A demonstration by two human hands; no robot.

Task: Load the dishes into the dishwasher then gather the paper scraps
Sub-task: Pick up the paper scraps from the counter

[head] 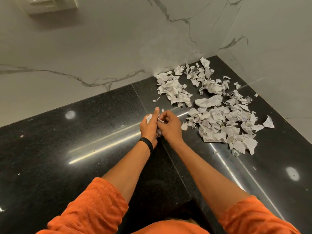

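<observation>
"Paper scraps (214, 107): where do they lie?"

"In the head view, the only one, most are strewn in a loose heap on the black counter (84, 132). They fill the right half of the frame and run up into the corner where the marble wall (101, 48) turns. A few small ones lie apart toward the centre, near the hands. No dishes or dishwasher are in view."

"And the hands?"

"They meet at the centre of the frame, just left of the heap. The left hand (149, 126), above a dark wristband (146, 144), has its fingers curled round a small wad of scraps (160, 120), thumb pointing up. The right hand (170, 126) pinches at the same wad with narrow, bent fingers and touches the left."

"Why hold them like that?"

"The left seems to serve as the holder, while the right, nearer the heap, feeds pieces in and presses them down. Crumpled paper springs open, so a closed fist keeps it together."

"How far along?"

"Early in the gathering, by the look of it: the wad is small and the heap large. The pieces are light and may slide on the polished stone, so sweeping them together would likely serve better than picking them singly."
</observation>
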